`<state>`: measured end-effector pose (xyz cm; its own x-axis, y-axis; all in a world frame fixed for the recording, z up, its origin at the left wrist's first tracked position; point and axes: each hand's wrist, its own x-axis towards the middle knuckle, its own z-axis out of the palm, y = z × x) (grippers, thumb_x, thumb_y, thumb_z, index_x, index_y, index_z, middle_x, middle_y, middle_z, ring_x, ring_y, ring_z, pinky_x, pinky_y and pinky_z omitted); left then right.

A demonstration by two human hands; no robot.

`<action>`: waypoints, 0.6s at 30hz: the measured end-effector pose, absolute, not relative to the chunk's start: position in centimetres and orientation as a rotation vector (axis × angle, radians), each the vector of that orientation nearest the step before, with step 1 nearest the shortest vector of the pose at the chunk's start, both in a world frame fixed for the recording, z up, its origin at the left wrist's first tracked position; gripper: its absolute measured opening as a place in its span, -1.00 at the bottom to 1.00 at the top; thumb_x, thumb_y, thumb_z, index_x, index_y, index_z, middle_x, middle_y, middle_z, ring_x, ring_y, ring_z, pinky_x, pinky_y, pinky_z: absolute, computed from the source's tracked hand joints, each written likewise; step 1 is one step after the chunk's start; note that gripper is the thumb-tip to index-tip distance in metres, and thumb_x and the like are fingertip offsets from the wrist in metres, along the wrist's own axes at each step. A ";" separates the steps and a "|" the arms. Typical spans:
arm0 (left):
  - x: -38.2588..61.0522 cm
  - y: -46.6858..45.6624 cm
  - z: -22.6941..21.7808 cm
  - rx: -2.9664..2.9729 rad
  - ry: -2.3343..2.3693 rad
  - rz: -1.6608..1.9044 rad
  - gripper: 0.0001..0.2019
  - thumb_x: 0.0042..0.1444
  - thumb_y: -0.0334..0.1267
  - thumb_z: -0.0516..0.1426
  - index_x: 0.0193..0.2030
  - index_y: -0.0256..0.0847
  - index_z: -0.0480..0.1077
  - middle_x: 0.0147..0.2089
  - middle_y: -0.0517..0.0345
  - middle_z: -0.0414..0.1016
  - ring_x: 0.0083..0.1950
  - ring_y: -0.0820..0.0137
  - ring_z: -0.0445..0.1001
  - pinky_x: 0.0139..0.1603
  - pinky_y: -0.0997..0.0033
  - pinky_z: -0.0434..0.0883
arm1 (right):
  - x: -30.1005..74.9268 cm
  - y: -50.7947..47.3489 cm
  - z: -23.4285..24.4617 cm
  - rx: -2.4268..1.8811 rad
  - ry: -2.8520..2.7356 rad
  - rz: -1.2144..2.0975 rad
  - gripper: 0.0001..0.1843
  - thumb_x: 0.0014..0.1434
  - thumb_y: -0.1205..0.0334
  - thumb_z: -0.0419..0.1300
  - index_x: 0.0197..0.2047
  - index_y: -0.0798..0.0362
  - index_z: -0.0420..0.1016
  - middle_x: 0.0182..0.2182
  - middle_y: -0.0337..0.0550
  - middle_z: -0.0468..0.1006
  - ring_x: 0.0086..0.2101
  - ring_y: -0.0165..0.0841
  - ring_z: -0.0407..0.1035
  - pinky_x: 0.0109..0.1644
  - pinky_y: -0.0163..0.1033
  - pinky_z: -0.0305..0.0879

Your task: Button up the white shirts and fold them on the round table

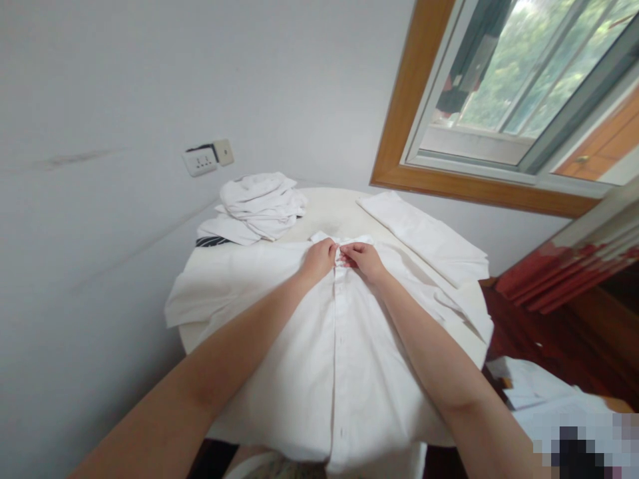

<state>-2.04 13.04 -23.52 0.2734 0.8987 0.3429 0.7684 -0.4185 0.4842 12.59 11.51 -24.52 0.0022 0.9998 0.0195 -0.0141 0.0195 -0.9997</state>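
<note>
So on the left there's pale wall (90, 80) with a socket plate (200, 161) and a small beige plate (224, 152) right beside it. Next up, a crumpled white heap (262, 203) sits at the back left of the round bench (329, 205). The white shirt (294, 359) is spread over the middle, button strip running down the centre and the bottom draping off the near edge. Left hand (319, 258) is up by the collar, fingers closed in a pinch on the fabric. Right hand (367, 259) is just beside it, fingers curled in, basically no gap, pinching the same strip. Further right there's a folded white cloth (424, 233), then the wood-framed window (499, 86) and a red-and-white curtain (544, 276).
</note>
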 end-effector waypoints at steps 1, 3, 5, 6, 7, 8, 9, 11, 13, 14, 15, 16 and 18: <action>-2.1 13.1 -23.5 2.312 1.530 0.869 -0.75 0.29 -0.26 -0.05 -0.31 -0.21 0.41 -0.39 0.08 0.52 -0.30 0.35 0.46 -0.27 0.43 0.24 | 12.6 11.5 -24.4 -1.173 -1.171 1.244 -0.85 0.00 0.24 0.31 -0.37 0.15 0.54 -0.56 -0.27 0.51 -0.52 -0.49 0.37 -0.40 -0.37 0.39; -2.2 13.4 -23.7 2.283 1.481 0.900 -0.75 0.28 -0.26 -0.05 -0.34 -0.21 0.40 -0.43 0.11 0.50 -0.33 0.37 0.45 -0.30 0.45 0.24 | 12.7 11.4 -24.2 -1.165 -1.109 1.316 -0.92 0.04 0.31 0.29 -0.40 0.17 0.51 -0.56 -0.24 0.52 -0.51 -0.46 0.41 -0.40 -0.36 0.44; -2.4 13.7 -23.9 2.232 1.425 0.926 -0.76 0.26 -0.26 -0.03 -0.36 -0.20 0.40 -0.47 0.15 0.48 -0.37 0.39 0.44 -0.32 0.46 0.23 | 12.6 11.4 -24.0 -1.171 -1.080 1.356 -0.95 0.08 0.39 0.26 -0.41 0.18 0.49 -0.56 -0.22 0.53 -0.53 -0.47 0.43 -0.44 -0.38 0.45; -2.5 13.8 -24.1 2.199 1.398 0.932 -0.77 0.25 -0.25 -0.02 -0.37 -0.19 0.39 -0.49 0.17 0.47 -0.39 0.40 0.43 -0.34 0.47 0.23 | 12.5 11.4 -23.9 -1.171 -1.073 1.369 -0.95 0.09 0.42 0.25 -0.41 0.18 0.49 -0.55 -0.21 0.53 -0.54 -0.47 0.43 -0.46 -0.39 0.45; -2.6 14.0 -24.2 2.164 1.373 0.939 -0.77 0.24 -0.24 -0.02 -0.38 -0.19 0.38 -0.51 0.19 0.46 -0.41 0.41 0.42 -0.36 0.48 0.23 | 12.4 11.4 -23.9 -1.168 -1.062 1.381 -0.94 0.10 0.45 0.23 -0.41 0.19 0.48 -0.55 -0.21 0.53 -0.55 -0.48 0.43 -0.48 -0.40 0.45; -2.6 14.1 -24.4 2.133 1.352 0.948 -0.76 0.24 -0.22 -0.02 -0.39 -0.19 0.38 -0.53 0.21 0.45 -0.44 0.42 0.40 -0.37 0.48 0.23 | 12.3 11.3 -23.8 -1.160 -1.045 1.399 -0.93 0.11 0.47 0.22 -0.41 0.19 0.47 -0.55 -0.21 0.53 -0.56 -0.48 0.43 -0.49 -0.41 0.45; -2.7 14.2 -24.5 2.111 1.336 0.963 -0.75 0.23 -0.19 -0.02 -0.40 -0.19 0.37 -0.54 0.22 0.43 -0.46 0.42 0.39 -0.39 0.49 0.22 | 12.2 11.3 -23.7 -1.149 -1.023 1.432 -0.92 0.13 0.48 0.20 -0.40 0.20 0.46 -0.56 -0.20 0.53 -0.56 -0.48 0.44 -0.49 -0.41 0.45; -2.8 14.4 -24.7 2.096 1.308 1.000 -0.73 0.23 -0.17 -0.02 -0.43 -0.20 0.35 -0.56 0.23 0.40 -0.47 0.43 0.36 -0.41 0.48 0.21 | 12.0 11.2 -23.6 -1.115 -0.957 1.538 -0.91 0.17 0.49 0.17 -0.38 0.21 0.45 -0.56 -0.17 0.54 -0.55 -0.47 0.46 -0.46 -0.43 0.47; -2.9 14.5 -24.8 2.101 1.264 1.039 -0.73 0.21 -0.16 -0.02 -0.45 -0.20 0.33 -0.55 0.22 0.38 -0.47 0.43 0.34 -0.42 0.48 0.21 | 12.0 11.1 -23.4 -1.072 -0.860 1.678 -0.91 0.20 0.49 0.13 -0.33 0.22 0.43 -0.53 -0.12 0.56 -0.53 -0.48 0.48 -0.43 -0.47 0.47; -2.9 14.6 -24.9 2.098 1.228 1.049 -0.74 0.21 -0.17 -0.03 -0.44 -0.20 0.33 -0.53 0.22 0.38 -0.46 0.43 0.34 -0.41 0.48 0.21 | 12.1 11.2 -23.3 -1.046 -0.805 1.745 -0.90 0.22 0.49 0.11 -0.31 0.23 0.42 -0.51 -0.10 0.57 -0.53 -0.49 0.48 -0.42 -0.49 0.47; -2.9 14.6 -24.9 2.085 1.187 1.055 -0.75 0.20 -0.17 -0.03 -0.43 -0.21 0.33 -0.52 0.22 0.38 -0.45 0.43 0.35 -0.40 0.48 0.22 | 12.3 11.2 -23.2 -1.017 -0.749 1.807 -0.89 0.25 0.49 0.08 -0.29 0.24 0.41 -0.49 -0.09 0.58 -0.52 -0.50 0.48 -0.41 -0.50 0.47; -2.8 14.7 -25.0 2.065 1.144 1.053 -0.75 0.20 -0.17 -0.03 -0.41 -0.20 0.33 -0.51 0.22 0.39 -0.45 0.44 0.35 -0.40 0.48 0.23 | 12.6 11.3 -23.1 -0.985 -0.694 1.864 -0.87 0.27 0.49 0.04 -0.26 0.24 0.40 -0.46 -0.08 0.58 -0.52 -0.50 0.49 -0.41 -0.51 0.47; -2.8 14.8 -25.1 2.023 1.091 1.040 -0.76 0.21 -0.17 -0.05 -0.39 -0.20 0.33 -0.53 0.24 0.37 -0.47 0.44 0.36 -0.39 0.48 0.25 | 13.2 11.5 -22.9 -0.920 -0.601 1.969 -0.82 0.31 0.49 -0.05 -0.20 0.25 0.38 -0.44 -0.08 0.58 -0.50 -0.51 0.49 -0.42 -0.53 0.46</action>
